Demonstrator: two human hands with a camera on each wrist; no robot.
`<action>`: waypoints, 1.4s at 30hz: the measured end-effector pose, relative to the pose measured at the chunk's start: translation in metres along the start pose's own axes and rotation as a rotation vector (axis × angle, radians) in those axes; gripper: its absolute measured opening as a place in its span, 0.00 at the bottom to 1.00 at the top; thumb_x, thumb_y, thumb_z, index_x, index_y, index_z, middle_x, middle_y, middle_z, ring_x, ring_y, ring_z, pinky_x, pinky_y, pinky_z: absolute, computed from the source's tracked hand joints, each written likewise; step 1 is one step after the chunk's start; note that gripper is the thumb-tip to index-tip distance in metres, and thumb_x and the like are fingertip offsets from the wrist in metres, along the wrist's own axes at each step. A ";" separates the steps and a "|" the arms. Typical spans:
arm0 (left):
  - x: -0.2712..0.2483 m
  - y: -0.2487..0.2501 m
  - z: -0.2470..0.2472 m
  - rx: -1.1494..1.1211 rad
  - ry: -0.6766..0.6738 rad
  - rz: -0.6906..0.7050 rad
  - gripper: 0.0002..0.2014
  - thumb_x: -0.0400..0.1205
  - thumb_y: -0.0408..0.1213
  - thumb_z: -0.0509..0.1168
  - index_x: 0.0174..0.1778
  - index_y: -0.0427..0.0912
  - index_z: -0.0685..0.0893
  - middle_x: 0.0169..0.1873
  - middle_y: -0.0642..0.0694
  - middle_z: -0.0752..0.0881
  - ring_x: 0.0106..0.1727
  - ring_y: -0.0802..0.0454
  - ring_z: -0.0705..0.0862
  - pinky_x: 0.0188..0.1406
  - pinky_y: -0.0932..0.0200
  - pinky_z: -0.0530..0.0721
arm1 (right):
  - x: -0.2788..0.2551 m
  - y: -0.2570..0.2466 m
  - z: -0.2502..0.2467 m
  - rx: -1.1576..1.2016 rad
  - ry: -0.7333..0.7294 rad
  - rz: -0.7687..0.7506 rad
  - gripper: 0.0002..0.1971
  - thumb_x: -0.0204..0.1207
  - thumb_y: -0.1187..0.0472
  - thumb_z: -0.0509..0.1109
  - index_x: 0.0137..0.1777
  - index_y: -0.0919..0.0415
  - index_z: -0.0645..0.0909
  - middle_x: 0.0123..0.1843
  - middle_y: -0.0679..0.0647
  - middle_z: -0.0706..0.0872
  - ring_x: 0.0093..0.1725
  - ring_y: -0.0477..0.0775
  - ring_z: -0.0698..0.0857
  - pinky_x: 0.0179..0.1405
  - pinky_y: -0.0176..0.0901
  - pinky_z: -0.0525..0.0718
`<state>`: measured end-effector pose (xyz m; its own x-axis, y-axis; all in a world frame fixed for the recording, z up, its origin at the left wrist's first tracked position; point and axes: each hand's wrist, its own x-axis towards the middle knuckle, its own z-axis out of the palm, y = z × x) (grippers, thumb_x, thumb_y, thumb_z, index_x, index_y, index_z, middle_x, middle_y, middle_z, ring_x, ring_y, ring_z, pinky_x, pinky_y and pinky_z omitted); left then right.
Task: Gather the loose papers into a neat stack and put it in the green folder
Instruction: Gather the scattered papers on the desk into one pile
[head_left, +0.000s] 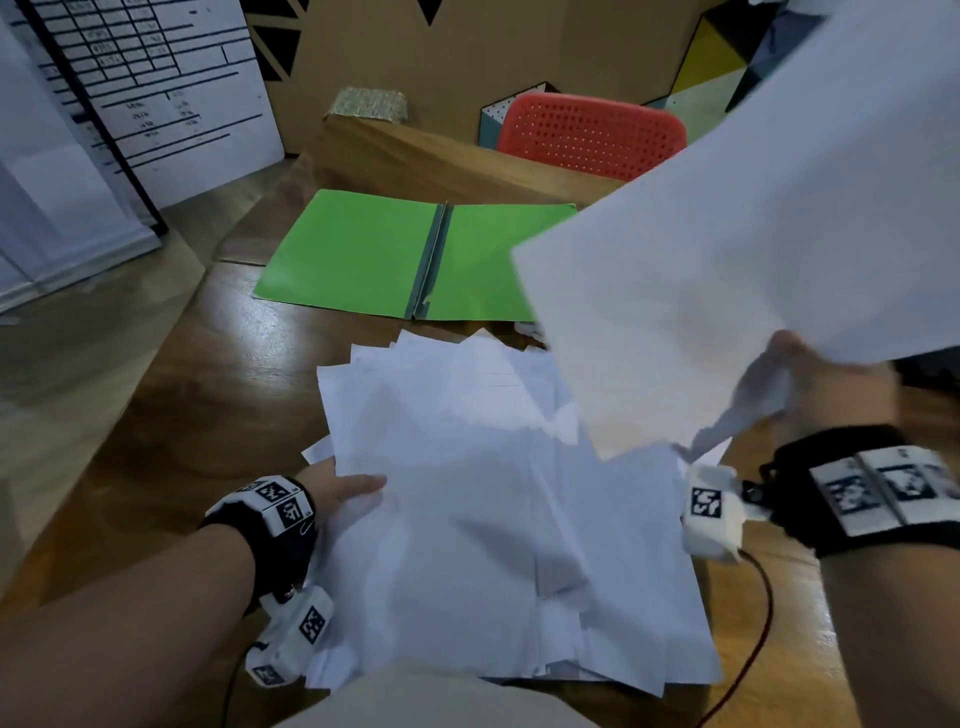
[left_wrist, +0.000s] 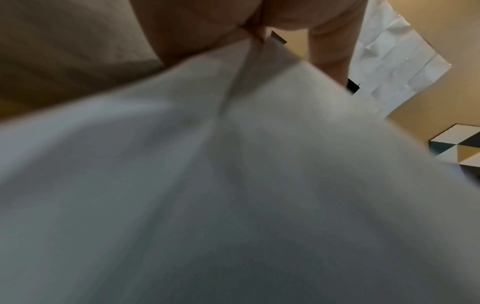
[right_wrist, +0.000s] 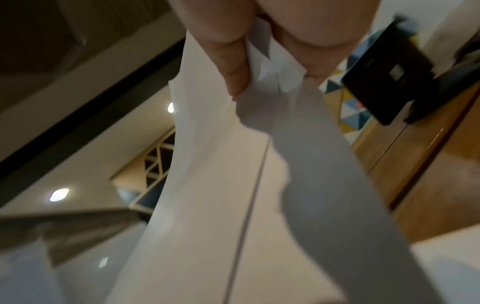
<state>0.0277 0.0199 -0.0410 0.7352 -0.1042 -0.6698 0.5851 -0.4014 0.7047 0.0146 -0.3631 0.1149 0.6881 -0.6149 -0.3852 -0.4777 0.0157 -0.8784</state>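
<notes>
Head view: gathering step under way. Right hand (head_left: 831, 384) pinches raised sheets (head_left: 753, 234) above the ragged pile (head_left: 493, 493) on the table (head_left: 208, 374); left hand (head_left: 337, 493) grips the pile's left edge, thumb on top. Green folder (head_left: 363, 249) lies open beyond, holding no paper.

Left wrist: blurred paper fills the frame.

Right wrist: fingers (right_wrist: 233, 61) clamp crumpled sheet corners.

Next, probably: lay the sheets on the pile, square the edges.

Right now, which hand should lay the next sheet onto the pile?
Right. The right hand already pinches a lifted sheet above the pile; the left hand grips the pile's left edge.
</notes>
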 end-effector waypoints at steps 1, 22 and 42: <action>0.001 -0.001 0.000 -0.021 0.027 0.003 0.24 0.73 0.45 0.72 0.64 0.41 0.80 0.61 0.39 0.85 0.61 0.41 0.82 0.68 0.45 0.75 | -0.014 -0.001 0.013 -0.097 -0.047 -0.041 0.54 0.28 0.24 0.76 0.27 0.75 0.57 0.44 0.48 0.81 0.50 0.53 0.82 0.42 0.33 0.82; 0.003 -0.007 0.001 -0.073 -0.006 -0.003 0.12 0.71 0.29 0.73 0.48 0.45 0.82 0.44 0.47 0.86 0.47 0.45 0.85 0.47 0.54 0.81 | 0.001 0.125 0.037 -0.689 0.021 0.285 0.39 0.67 0.53 0.77 0.72 0.72 0.67 0.62 0.67 0.81 0.56 0.68 0.82 0.51 0.54 0.82; 0.001 0.001 0.000 0.048 0.027 -0.033 0.19 0.72 0.35 0.74 0.58 0.41 0.81 0.55 0.43 0.85 0.56 0.44 0.82 0.64 0.49 0.78 | 0.018 0.050 -0.020 0.104 0.167 -0.164 0.08 0.67 0.62 0.75 0.39 0.53 0.78 0.29 0.49 0.88 0.36 0.41 0.86 0.29 0.28 0.80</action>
<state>0.0292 0.0190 -0.0411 0.7255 -0.0656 -0.6850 0.5924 -0.4470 0.6703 -0.0078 -0.3889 0.0692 0.6475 -0.7379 -0.1905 -0.3023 -0.0193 -0.9530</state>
